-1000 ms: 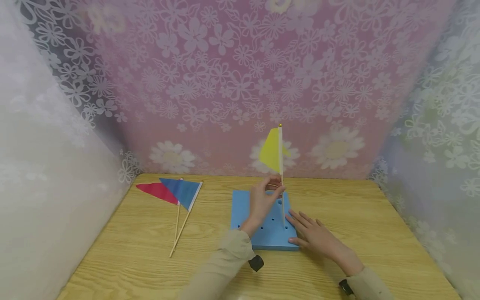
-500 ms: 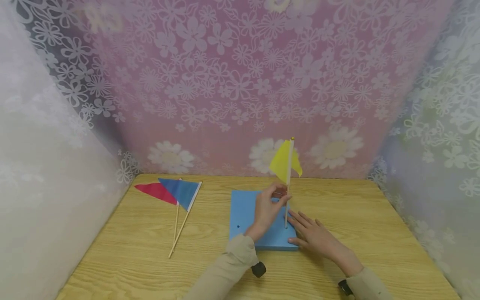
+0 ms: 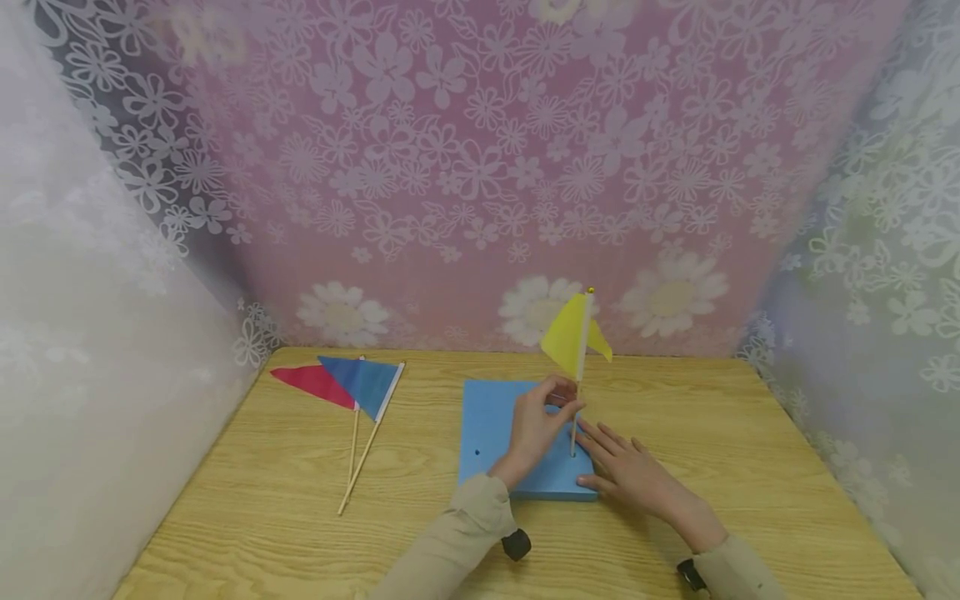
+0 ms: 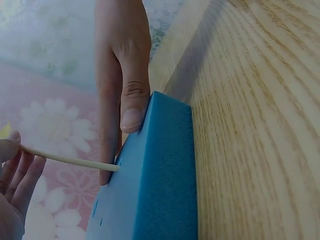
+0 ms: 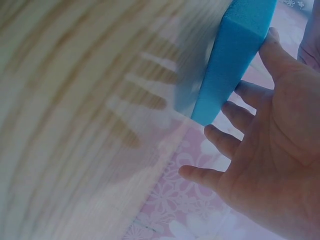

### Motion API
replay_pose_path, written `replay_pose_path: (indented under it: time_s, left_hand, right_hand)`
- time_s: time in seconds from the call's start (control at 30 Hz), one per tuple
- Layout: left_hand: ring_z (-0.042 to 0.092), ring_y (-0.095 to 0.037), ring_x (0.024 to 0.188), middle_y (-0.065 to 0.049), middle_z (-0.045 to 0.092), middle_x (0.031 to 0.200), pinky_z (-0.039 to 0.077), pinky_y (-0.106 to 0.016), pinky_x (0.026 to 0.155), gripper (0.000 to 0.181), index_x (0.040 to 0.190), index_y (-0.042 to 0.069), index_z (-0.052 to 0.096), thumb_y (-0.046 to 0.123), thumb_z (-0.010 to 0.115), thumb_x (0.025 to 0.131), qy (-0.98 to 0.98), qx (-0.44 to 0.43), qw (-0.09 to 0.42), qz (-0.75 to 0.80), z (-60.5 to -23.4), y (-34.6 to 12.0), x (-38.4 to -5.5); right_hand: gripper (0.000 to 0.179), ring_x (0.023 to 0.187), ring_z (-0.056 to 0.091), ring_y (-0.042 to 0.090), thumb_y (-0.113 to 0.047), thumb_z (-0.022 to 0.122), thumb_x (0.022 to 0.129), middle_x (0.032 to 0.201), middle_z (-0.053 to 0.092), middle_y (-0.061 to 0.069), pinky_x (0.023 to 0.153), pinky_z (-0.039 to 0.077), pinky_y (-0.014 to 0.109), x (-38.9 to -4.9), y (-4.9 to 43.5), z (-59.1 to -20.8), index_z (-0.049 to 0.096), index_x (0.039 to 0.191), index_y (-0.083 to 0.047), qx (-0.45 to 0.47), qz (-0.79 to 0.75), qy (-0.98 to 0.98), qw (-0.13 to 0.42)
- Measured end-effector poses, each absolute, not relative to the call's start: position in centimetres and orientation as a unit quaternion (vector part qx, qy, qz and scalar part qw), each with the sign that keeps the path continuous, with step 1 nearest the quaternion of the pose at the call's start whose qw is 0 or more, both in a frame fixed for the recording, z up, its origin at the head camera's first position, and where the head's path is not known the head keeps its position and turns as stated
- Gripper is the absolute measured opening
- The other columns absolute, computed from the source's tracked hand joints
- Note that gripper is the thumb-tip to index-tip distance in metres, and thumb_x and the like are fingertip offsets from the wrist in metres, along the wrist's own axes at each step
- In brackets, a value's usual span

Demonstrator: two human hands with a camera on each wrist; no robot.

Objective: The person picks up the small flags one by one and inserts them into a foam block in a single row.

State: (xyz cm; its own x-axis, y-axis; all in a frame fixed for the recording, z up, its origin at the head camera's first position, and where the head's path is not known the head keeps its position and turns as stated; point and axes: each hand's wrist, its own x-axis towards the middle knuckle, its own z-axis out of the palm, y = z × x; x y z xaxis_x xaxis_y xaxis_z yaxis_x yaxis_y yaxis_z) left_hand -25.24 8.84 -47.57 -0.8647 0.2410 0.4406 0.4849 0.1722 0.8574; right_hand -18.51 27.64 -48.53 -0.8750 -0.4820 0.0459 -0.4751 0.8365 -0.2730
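A yellow flag (image 3: pixel 566 335) stands nearly upright on a thin wooden stick. My left hand (image 3: pixel 531 432) pinches that stick (image 4: pixel 80 162) between thumb and fingers below the cloth. The stick's lower end sits in a hole near the right front corner of a blue foam block (image 3: pixel 482 417). My right hand (image 3: pixel 637 477) rests at the block's right edge, fingers spread and mostly straight. In the right wrist view, its thumb and some fingertips touch the foam block (image 5: pixel 235 55). Most of the other holes are hidden behind my left hand.
On the left of the wooden table (image 3: pixel 420 542), a blue pennant (image 3: pixel 367 383) lies across a red pennant (image 3: pixel 311 385), their sticks crossing. Flower-patterned curtains (image 3: pixel 480 167) close in the back and both sides.
The yellow flag has moved right and down, and its stick tip has gone into the corner hole. My left hand moved along with it; the right hand stays put.
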Motion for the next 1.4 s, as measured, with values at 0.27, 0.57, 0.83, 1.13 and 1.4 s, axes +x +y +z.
replay_pose_path:
  time_s: [0.27, 0.57, 0.83, 1.13, 1.4]
  left_hand:
    - [0.07, -0.005, 0.088, 0.001, 0.075, 0.103, 0.056, -0.013, 0.068, 0.024, 0.114, 0.012, 0.071, 0.025, 0.075, 0.094, -0.779, -0.231, 0.103, -0.574, -47.4, 8.9, -25.1]
    - [0.069, -0.005, 0.089, 0.002, 0.074, 0.103, 0.056, -0.014, 0.072, 0.026, 0.117, 0.015, 0.07, 0.029, 0.074, 0.095, -0.777, -0.236, 0.096, -0.575, -47.1, 8.7, -25.0]
    - [0.069, -0.008, 0.095, 0.002, 0.073, 0.106, 0.059, -0.02, 0.077, 0.025, 0.118, 0.014, 0.07, 0.026, 0.073, 0.096, -0.758, -0.235, 0.091, -0.602, -47.0, 6.4, -25.1]
    - [0.071, -0.018, 0.098, -0.003, 0.074, 0.109, 0.061, -0.027, 0.079, 0.024, 0.118, 0.009, 0.071, 0.021, 0.073, 0.096, -0.762, -0.182, 0.099, -0.613, -47.1, 1.0, -26.7]
    - [0.07, -0.024, 0.106, -0.006, 0.073, 0.115, 0.061, -0.034, 0.084, 0.026, 0.12, 0.01, 0.071, 0.023, 0.07, 0.098, -0.784, -0.12, 0.097, -0.602, -47.4, -5.5, -27.6]
  right_hand:
    - [0.071, 0.144, 0.035, 0.047, -0.05, 0.058, 0.1, 0.159, 0.038, 0.02, 0.101, 0.032, 0.08, -18.6, 27.5, -48.6, 0.042, 0.154, -0.006, -0.249, -0.132, 0.959, 0.01]
    - [0.071, 0.142, 0.037, 0.049, -0.049, 0.06, 0.099, 0.157, 0.04, 0.021, 0.099, 0.032, 0.081, -18.7, 27.6, -48.9, 0.044, 0.153, -0.006, -0.259, -0.136, 0.956, -0.005]
    - [0.073, 0.144, 0.035, 0.048, -0.05, 0.059, 0.099, 0.162, 0.033, 0.016, 0.1, 0.031, 0.081, -18.6, 27.5, -49.0, 0.04, 0.156, -0.01, -0.253, -0.135, 0.958, -0.004]
    - [0.072, 0.144, 0.034, 0.048, -0.05, 0.058, 0.1, 0.163, 0.032, 0.016, 0.101, 0.032, 0.081, -18.7, 27.5, -48.8, 0.04, 0.156, -0.009, -0.255, -0.126, 0.959, -0.001]
    - [0.073, 0.145, 0.034, 0.047, -0.051, 0.058, 0.1, 0.163, 0.031, 0.016, 0.102, 0.031, 0.081, -18.8, 27.5, -48.8, 0.041, 0.155, -0.008, -0.253, -0.122, 0.96, 0.008]
